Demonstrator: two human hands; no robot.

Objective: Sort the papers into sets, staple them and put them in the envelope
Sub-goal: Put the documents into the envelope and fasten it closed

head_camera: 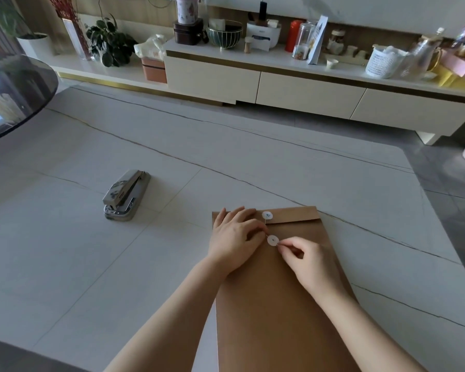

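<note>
A brown paper envelope (277, 304) lies flat on the white marble table (226, 162), its flap (295, 214) folded down. Two white string-tie discs sit on it, one on the flap (267, 215) and one just below (272, 240). My left hand (232, 237) rests on the envelope's top left corner, fingertips close to the thin string between the discs. My right hand (306, 257) pinches the string end beside the lower disc. No loose papers are in view. A metal stapler (125, 194) stands on the table to the left, away from both hands.
A dark round glass tabletop (14, 95) overhangs at the far left. Behind the table runs a low white cabinet (306, 89) crowded with jars, a wire bowl, a white basket and potted plants. Grey floor shows at the right past the table's edge.
</note>
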